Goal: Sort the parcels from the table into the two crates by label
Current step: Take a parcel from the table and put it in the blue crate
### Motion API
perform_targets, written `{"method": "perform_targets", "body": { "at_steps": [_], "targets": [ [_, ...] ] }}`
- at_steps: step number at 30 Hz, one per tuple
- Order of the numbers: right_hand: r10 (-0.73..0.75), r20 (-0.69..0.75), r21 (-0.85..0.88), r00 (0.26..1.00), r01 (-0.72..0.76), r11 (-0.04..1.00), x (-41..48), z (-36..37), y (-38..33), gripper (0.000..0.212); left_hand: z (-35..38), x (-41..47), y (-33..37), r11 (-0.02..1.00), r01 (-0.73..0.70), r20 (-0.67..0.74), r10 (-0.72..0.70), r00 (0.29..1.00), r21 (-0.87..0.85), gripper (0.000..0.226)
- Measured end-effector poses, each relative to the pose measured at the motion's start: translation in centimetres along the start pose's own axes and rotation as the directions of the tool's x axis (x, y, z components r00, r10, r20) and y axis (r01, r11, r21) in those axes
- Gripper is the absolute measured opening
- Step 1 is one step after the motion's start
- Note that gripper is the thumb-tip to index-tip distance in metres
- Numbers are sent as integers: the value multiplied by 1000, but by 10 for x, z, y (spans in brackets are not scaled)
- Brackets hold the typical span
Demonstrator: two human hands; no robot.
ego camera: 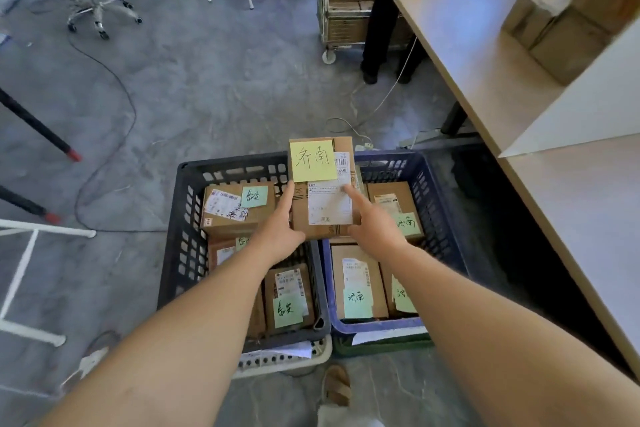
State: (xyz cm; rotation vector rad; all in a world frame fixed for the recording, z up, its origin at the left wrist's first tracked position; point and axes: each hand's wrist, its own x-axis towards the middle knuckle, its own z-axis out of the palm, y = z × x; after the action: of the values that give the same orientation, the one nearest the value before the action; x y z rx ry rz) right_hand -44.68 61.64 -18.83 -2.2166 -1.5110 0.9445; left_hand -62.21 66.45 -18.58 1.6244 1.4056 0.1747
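Observation:
I hold a cardboard parcel [320, 198] with a yellow handwritten note and a white shipping label above the seam between two crates. My left hand [278, 232] grips its left side and my right hand [372, 224] grips its right side, thumb on the label. The black crate [181, 218] on the left holds several parcels with green notes. The blue crate [440, 218] on the right holds several parcels with green and yellow notes. More cardboard parcels [561, 24] sit on the table [467, 55] at the right.
A person in dark clothes [391, 10] stands by a wheeled cart [343, 10] at the back. A swivel chair [93, 7], cables on the floor, white frame legs [20, 253] at the left and a white board [588, 104] on the table surround me.

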Motion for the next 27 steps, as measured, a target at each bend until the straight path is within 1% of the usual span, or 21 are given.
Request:
{"method": "perform_targets", "body": {
  "at_steps": [2, 5, 10, 16, 19, 22, 27],
  "targets": [
    [42, -17, 14, 999, -42, 999, -4, 5, 23, 80, 20, 6, 0, 998, 5, 31, -7, 1000, 60, 103],
    [105, -16, 60, 994, -104, 993, -10, 13, 64, 80, 57, 17, 0, 995, 13, 108, -24, 994, 103, 103],
    [170, 79, 105, 982, -178, 979, -5, 12, 129, 77, 116, 37, 6, 978, 85, 216, -126, 968, 190, 99],
    [197, 131, 82, 972, -209, 974, 39, -10, 197, 75, 177, 91, 25, 971, 147, 255, -193, 947, 191, 98],
    [205, 158, 86, 966, -220, 972, 53, -16, 225, 76, 203, 104, 30, 967, 165, 261, -213, 941, 194, 100],
    [201, 228, 57, 953, -219, 974, 52, -11, 239, 75, 217, 95, 26, 958, 210, 255, -257, 932, 197, 101],
    [169, 314, 64, 934, -199, 978, 44, 20, 238, 77, 216, 80, 5, 919, 280, 234, -347, 908, 279, 98]
  ]
}}
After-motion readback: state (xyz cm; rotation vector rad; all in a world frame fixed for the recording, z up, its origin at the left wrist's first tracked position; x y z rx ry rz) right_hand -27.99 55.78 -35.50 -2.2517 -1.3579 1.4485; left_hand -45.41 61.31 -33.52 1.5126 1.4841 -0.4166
